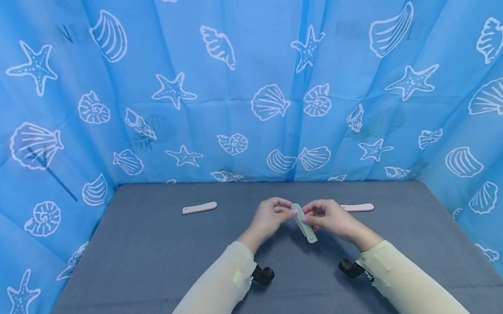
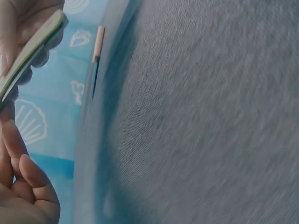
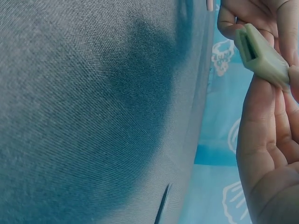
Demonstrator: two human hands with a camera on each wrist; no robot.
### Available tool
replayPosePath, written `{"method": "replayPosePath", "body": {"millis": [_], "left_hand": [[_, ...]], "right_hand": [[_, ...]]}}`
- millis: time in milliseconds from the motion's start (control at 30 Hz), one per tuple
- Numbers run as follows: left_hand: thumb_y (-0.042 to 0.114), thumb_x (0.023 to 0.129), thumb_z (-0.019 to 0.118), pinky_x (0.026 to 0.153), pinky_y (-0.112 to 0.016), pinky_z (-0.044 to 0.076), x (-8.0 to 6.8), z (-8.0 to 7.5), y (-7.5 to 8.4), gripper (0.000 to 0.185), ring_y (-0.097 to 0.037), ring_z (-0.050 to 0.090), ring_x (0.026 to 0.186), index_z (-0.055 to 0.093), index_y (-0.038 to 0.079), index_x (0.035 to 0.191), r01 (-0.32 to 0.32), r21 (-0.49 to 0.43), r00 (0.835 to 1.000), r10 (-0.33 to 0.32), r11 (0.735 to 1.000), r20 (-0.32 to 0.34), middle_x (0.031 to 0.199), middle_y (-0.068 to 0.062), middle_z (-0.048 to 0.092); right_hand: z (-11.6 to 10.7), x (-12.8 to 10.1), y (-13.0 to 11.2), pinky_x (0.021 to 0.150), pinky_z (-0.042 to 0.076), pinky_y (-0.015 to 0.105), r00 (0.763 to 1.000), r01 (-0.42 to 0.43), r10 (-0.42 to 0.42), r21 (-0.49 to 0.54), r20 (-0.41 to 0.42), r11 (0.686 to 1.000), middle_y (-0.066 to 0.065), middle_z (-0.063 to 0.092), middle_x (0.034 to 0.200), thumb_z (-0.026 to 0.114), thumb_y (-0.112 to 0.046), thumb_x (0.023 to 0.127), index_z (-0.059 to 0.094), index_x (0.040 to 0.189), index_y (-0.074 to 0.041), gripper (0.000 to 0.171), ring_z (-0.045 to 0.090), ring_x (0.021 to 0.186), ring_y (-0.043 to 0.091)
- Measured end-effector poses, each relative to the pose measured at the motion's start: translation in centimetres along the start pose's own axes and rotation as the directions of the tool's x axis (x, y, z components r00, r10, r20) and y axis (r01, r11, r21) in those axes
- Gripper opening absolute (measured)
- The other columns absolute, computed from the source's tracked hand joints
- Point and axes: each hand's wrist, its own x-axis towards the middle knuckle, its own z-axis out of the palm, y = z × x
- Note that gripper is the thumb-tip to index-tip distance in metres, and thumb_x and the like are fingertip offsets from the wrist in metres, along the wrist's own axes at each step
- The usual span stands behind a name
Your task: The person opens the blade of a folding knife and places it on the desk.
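Over the table, a pale green folding knife (image 1: 306, 227) is held up at a slant between both hands, a small rivet showing near its lower end. My left hand (image 1: 267, 221) pinches it close to the upper end with thumb and fingers. On its other side my right hand (image 1: 337, 221) grips it between thumb and fingers. The right wrist view shows an open slot in the near end of the green folding knife (image 3: 264, 58). Seen from the left wrist, a thin pale strip runs along one edge of the knife (image 2: 35, 46).
A pink folding knife (image 1: 199, 208) lies at the back left of the grey table (image 1: 153, 280). Another pink one (image 1: 359, 208) lies just beyond my right hand, partly hidden by it. Blue curtains (image 1: 229, 73) with shell prints border the table at the back and sides.
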Motion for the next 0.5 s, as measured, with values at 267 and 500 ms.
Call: {"method": "replayPosePath", "body": {"millis": [267, 500], "left_hand": [[0.032, 0.094, 0.072, 0.083, -0.034, 0.053, -0.4, 1.0, -0.5, 0.024, -0.011, 0.066, 0.092, 0.071, 0.013, 0.108, -0.02, -0.022, 0.999, 0.02, 1.0, -0.033, 0.097, 0.004, 0.072], [0.033, 0.095, 0.07, 0.071, -0.03, 0.051, -0.8, 1.5, -0.3, 0.022, -0.016, 0.066, 0.086, 0.07, 0.011, 0.098, -0.038, 0.039, 0.998, 0.04, 0.998, -0.053, 0.091, 0.0, 0.071]], "right_hand": [[0.2, 0.0, 0.2, 0.078, 0.058, 0.045, 1.0, -0.016, 0.016, 0.046, -0.009, 0.999, 0.015, 0.067, 0.1, 0.062, -0.005, 0.099, 0.061, 0.117, 0.01, 0.023, 0.068, 0.088, 0.02], [0.2, 0.0, 0.2, 0.076, 0.059, 0.04, 1.0, -0.023, 0.025, 0.09, -0.019, 0.996, 0.015, 0.067, 0.099, 0.062, -0.006, 0.099, 0.058, 0.118, 0.012, 0.026, 0.067, 0.084, 0.017]]}}
